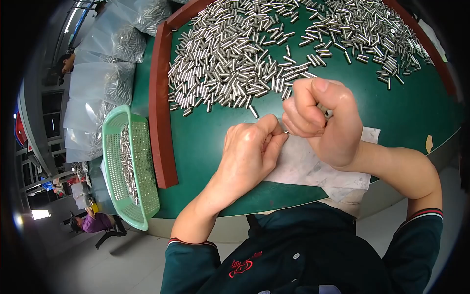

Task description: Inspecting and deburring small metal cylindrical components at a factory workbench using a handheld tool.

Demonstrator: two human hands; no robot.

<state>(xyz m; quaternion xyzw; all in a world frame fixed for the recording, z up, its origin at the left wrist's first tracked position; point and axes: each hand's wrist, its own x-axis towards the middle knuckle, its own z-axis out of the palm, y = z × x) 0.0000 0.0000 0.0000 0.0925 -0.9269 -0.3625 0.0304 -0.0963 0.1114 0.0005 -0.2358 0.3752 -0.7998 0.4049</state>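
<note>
My left hand is closed in a pinch, thumb against the curled fingers. From its fingertips pokes the shiny end of a small metal pin, right beside the fingers of my other hand. My right hand is curled into a loose fist, and what lies inside it is mostly hidden. Under both hands a pale, smudged cloth covers the near edge of the green table. Beyond my hands spreads a large pile of short silvery metal pins, with a second pile of pins to its right.
A red-brown wooden rail borders the work area on the left; another rail runs along the right. Left of the first stands a green mesh basket with pins in it. Behind it are clear bags of pins. A person appears far left.
</note>
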